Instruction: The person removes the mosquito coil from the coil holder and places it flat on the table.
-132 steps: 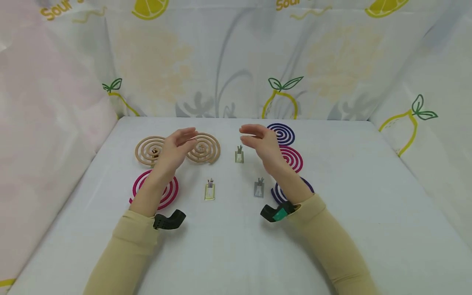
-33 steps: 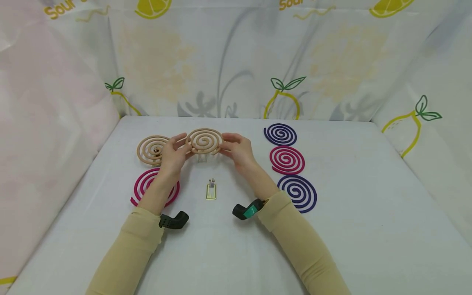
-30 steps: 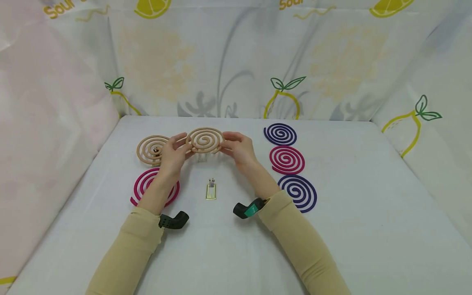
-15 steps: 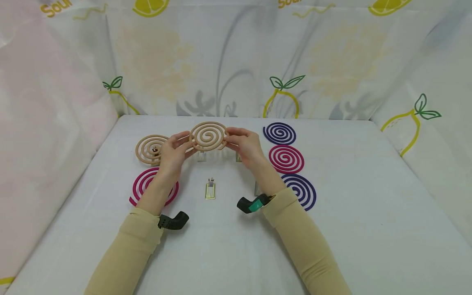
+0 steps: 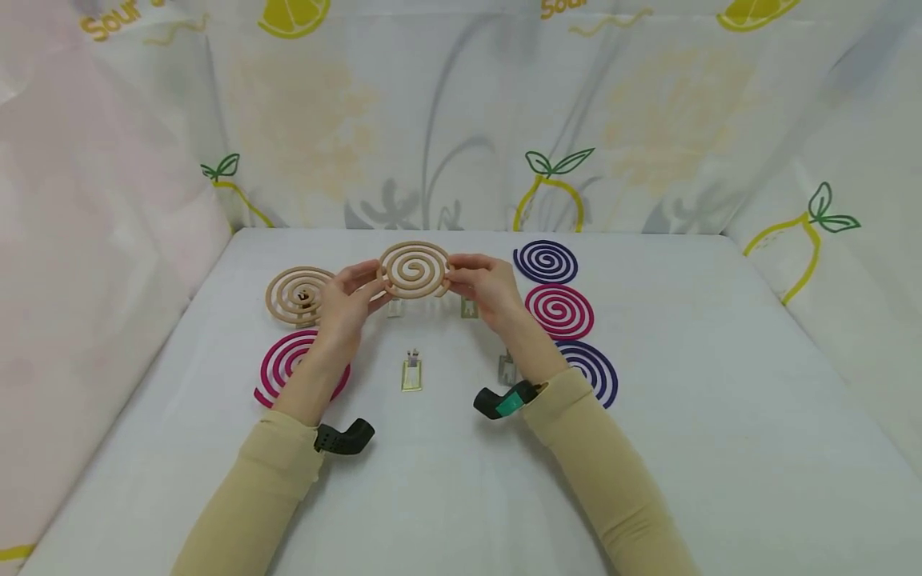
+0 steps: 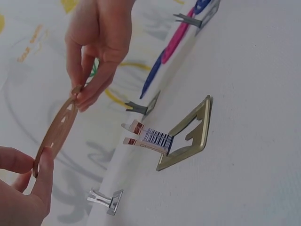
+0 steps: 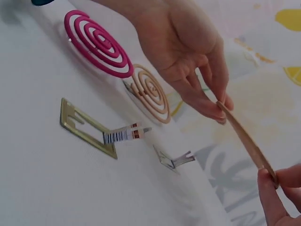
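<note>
A tan mosquito coil (image 5: 414, 270) is held up off the table between both hands, tilted toward the head camera. My left hand (image 5: 346, 304) pinches its left edge between thumb and fingers. On the opposite rim, my right hand (image 5: 491, 291) pinches it the same way. The coil shows nearly edge-on in the left wrist view and the right wrist view. Below it stands a small metal coil stand (image 5: 394, 308), partly hidden by the left fingers. Another stand (image 5: 469, 309) is just under my right hand. A gold stand with a barcode sticker (image 6: 157, 139) lies nearer the front.
A second tan coil (image 7: 153, 89) rests on a stand at left, with a pink coil (image 7: 101, 42) before it. At right lie a dark blue coil (image 5: 546, 262), a pink coil (image 5: 559, 311) and another blue coil (image 5: 601, 376). A silver stand (image 5: 507, 370) sits by my right forearm.
At first both hands hovered without holding anything and the tan coil lay low on its stand. Both hands then gripped it, raised it clear of the stand and shifted it rightward.
</note>
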Demonstrator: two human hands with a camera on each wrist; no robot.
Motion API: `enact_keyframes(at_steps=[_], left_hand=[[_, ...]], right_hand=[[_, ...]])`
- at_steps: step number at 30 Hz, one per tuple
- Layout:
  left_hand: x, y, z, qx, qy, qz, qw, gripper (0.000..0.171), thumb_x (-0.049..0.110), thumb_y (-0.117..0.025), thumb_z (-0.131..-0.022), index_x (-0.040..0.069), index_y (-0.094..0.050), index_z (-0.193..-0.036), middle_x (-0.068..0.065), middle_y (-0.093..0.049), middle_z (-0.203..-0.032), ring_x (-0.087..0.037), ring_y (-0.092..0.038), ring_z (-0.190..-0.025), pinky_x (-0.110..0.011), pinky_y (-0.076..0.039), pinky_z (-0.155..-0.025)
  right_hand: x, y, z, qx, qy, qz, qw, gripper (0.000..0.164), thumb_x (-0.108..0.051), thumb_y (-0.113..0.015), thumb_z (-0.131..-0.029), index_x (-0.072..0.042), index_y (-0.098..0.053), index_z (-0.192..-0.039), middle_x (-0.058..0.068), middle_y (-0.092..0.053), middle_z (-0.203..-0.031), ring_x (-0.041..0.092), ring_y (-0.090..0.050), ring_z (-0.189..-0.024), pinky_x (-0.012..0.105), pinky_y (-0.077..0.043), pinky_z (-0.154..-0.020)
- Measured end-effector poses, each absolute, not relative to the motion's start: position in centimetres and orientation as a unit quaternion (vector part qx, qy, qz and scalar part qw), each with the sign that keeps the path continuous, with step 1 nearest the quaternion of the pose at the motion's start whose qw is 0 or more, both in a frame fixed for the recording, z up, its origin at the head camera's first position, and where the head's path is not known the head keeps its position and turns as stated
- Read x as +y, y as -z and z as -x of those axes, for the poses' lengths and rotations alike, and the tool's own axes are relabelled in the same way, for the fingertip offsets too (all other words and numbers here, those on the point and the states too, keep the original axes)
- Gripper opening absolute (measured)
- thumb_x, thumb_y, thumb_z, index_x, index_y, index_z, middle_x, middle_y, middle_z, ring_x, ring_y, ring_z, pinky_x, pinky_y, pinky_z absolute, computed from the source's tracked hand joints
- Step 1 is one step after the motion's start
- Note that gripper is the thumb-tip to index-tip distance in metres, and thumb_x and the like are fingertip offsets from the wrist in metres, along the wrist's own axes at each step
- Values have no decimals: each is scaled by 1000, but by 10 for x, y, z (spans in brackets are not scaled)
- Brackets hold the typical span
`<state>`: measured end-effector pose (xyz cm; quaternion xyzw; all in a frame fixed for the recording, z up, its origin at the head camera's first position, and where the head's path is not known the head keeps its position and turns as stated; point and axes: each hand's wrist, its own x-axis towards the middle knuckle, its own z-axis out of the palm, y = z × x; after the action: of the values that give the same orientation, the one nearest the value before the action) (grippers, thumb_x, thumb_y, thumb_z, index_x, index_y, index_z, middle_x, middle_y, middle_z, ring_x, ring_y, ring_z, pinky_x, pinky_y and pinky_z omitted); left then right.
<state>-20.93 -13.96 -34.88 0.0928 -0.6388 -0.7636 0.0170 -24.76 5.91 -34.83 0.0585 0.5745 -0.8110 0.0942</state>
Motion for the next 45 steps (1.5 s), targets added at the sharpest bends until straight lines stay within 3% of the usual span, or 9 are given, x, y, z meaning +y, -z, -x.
enact_keyframes(at_steps=[13, 25, 37, 45], left_hand=[[-107, 346, 211, -609, 791, -56, -2, 41, -4, -57, -97, -7, -49, -137, -7, -59, -114, -9, -61, -100, -25, -58, -90], [-68, 349, 220, -603, 795, -61, -14, 38, -5, -59, -95, -7, -54, -133, -11, -58, -118, -14, -63, -101, -26, -59, -89], [-26, 360, 228, -578, 813, -76, 1, 37, -10, -59, -92, -8, -57, -129, -17, -61, -120, -16, -65, -96, -21, -60, -78], [-4, 361, 233, -566, 821, -68, -3, 35, -9, -60, -93, -8, -58, -128, -19, -61, -121, -17, -65, -94, -28, -61, -83]], right_hand=[[99, 347, 240, 625, 774, -51, 90, 33, 5, -62, -94, 9, -62, -127, 12, -67, -108, 12, -69, -83, 28, -62, -80], [138, 345, 239, 639, 762, -51, 88, 36, 0, -60, -97, 6, -59, -132, 14, -61, -126, 13, -68, -95, 29, -60, -86], [175, 350, 241, 646, 759, -49, 62, 39, 0, -61, -97, 8, -56, -134, 3, -67, -107, 9, -70, -84, 23, -61, -78], [195, 348, 242, 632, 772, -49, 44, 27, 1, -61, -96, 5, -64, -122, 9, -65, -112, 10, -68, -87, 21, -60, -78]])
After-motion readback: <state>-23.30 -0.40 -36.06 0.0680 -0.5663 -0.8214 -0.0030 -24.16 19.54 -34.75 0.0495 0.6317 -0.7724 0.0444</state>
